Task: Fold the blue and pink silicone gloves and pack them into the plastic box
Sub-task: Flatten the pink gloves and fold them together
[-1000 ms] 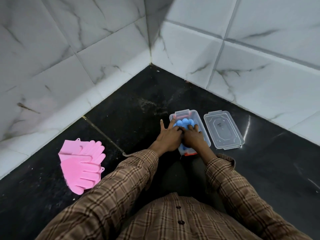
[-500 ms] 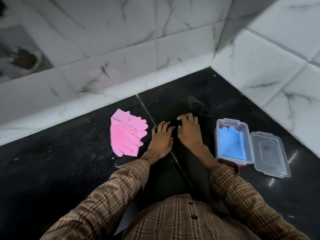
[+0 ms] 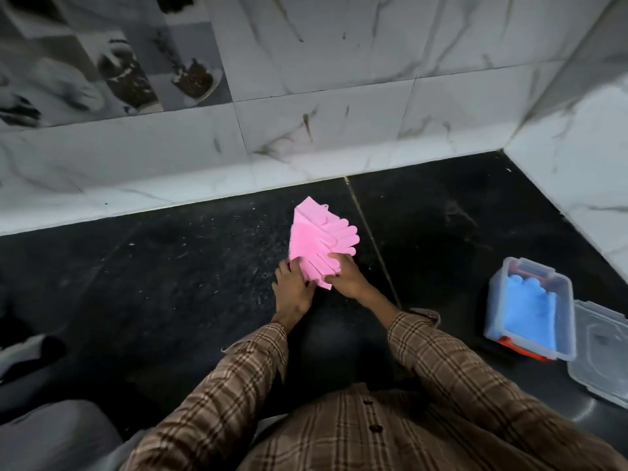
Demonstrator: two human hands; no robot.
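Pink gloves (image 3: pixel 319 244) lie stacked flat on the black floor (image 3: pixel 170 283), fingers fanned toward the right, bristled palm showing along the left edge. Left hand (image 3: pixel 293 288) pinches the near left edge of the stack; right hand (image 3: pixel 345 275) grips its near right corner, fingers curled over it. Stack sits near the marble wall (image 3: pixel 306 147). Open floor surrounds it. Plastic box (image 3: pixel 496 300), holding blue gloves (image 3: pixel 528 311), stands well apart toward the right corner, its lid (image 3: pixel 601 365) just beside it.
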